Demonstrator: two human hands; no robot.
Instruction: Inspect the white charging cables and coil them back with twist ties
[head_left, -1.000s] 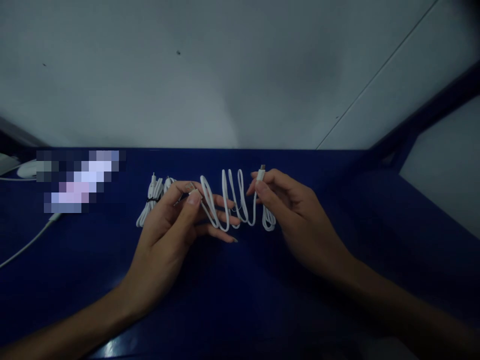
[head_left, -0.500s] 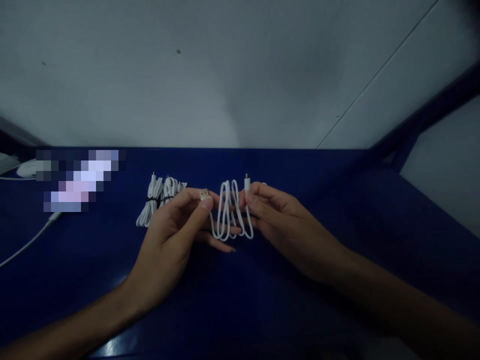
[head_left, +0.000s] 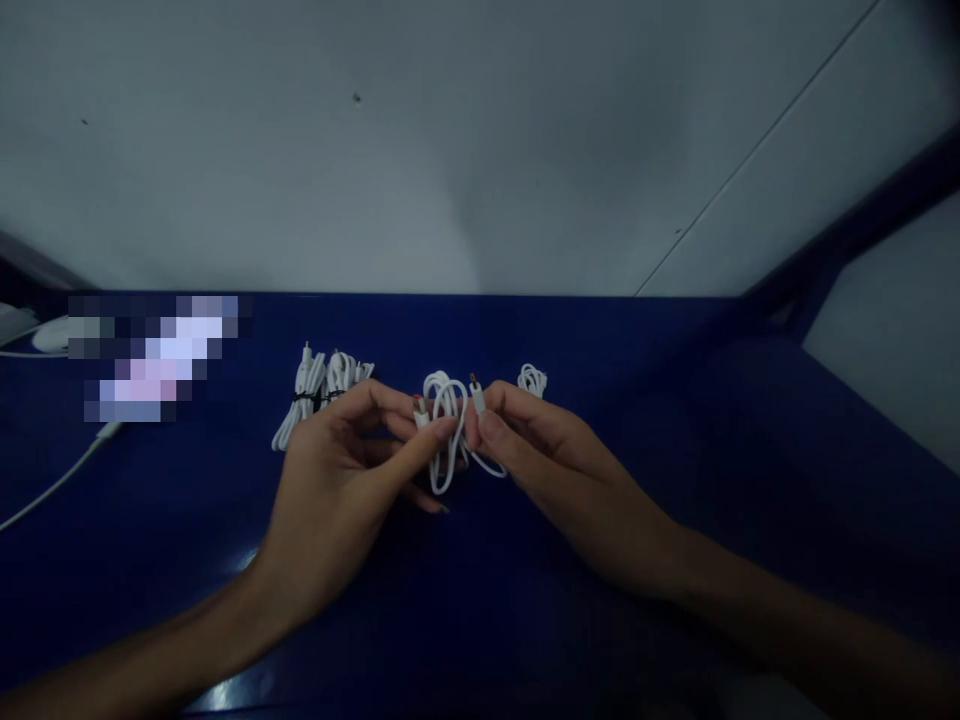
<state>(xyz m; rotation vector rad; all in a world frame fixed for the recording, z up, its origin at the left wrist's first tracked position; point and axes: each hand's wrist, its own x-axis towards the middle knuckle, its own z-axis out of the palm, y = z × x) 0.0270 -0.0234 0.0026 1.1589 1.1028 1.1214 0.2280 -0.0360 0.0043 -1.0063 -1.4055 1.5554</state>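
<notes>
A white USB cable (head_left: 450,440), looped into a loose coil, is held up between my two hands over the blue table. My left hand (head_left: 352,455) pinches the coil and its USB plug end between thumb and fingers. In my right hand (head_left: 536,440) the thumb and forefinger grip the cable's other connector, its metal tip pointing up; a length of cable curves below it. Behind my left hand lie several white cables (head_left: 300,395) bundled with black ties, partly hidden by that hand. Another coiled white cable (head_left: 532,380) lies just beyond my right hand.
The blue table (head_left: 480,620) runs back to a pale wall (head_left: 375,200). At the left, a blurred-out bright object (head_left: 172,360) has a white cord (head_left: 56,490) attached. A white rounded item (head_left: 49,335) sits beside it. A blue frame bar (head_left: 862,230) slants up at the right.
The spread loops have been gathered into a tighter coil in my left hand. My right hand has shifted slightly left with the connector, revealing more of the coiled cable behind it.
</notes>
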